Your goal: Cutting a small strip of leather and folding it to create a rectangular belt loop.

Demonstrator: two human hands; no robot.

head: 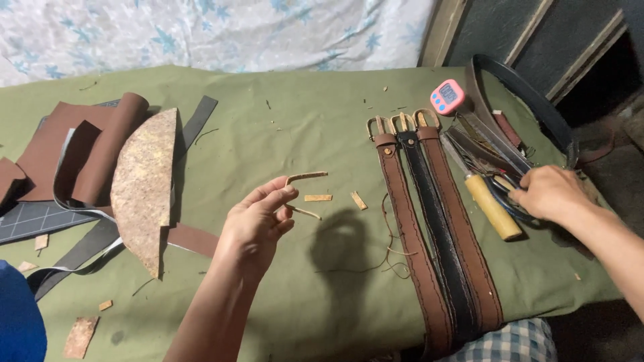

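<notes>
My left hand is raised over the green cloth and pinches a thin bent strip of tan leather between thumb and fingers. My right hand rests at the right on a pair of scissors with dark handles, fingers curled over them. Beside that hand lies a tool with a pale wooden handle. Three belts, two brown and one black, lie side by side with buckles at the far end.
Small tan offcuts lie near the strip. Brown leather pieces, a cork-textured half-round piece and a cutting mat sit at left. A pink timer and a dark belt loop lie at back right.
</notes>
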